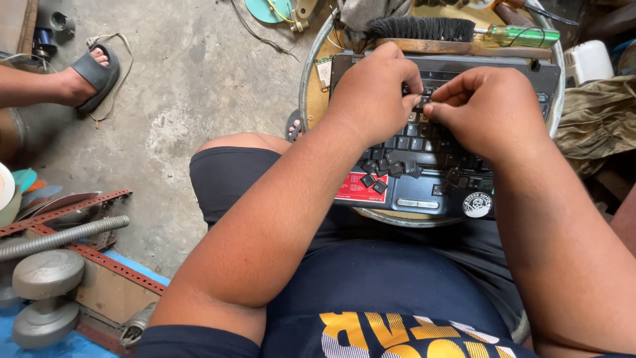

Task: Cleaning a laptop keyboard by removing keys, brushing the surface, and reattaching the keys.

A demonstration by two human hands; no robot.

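Fingertips [417,99] of both hands met over the upper rows of a dark laptop keyboard [424,142], pinched narrow around something tiny and black, likely a keycap, though it was too small to tell for certain. Both the left hand [371,93] and the right hand [487,109] curled knuckles-up, hiding the keys beneath them. Just below the fingers, toward the person, several loose black keycaps [387,169] lay scattered on the keyboard and palm rest, beside a red rectangular sticker [358,189] and a round white sticker [477,205]. The laptop base rested on a round metal-rimmed stool top [305,79], its near edge hidden by the person's dark shorts.

Beyond the fingers lay a wooden-backed brush with black bristles [421,30] and a green-handled screwdriver [523,34], touching the laptop's far edge. Off to the right, a crumpled olive cloth [596,119] and a white plastic object [586,61] were cut off by the frame. Far left, another person's foot in a black sandal [89,73] rested on the grey concrete floor [185,86]; nearer left sat red perforated metal strips [86,255] and a grey dumbbell [46,298].
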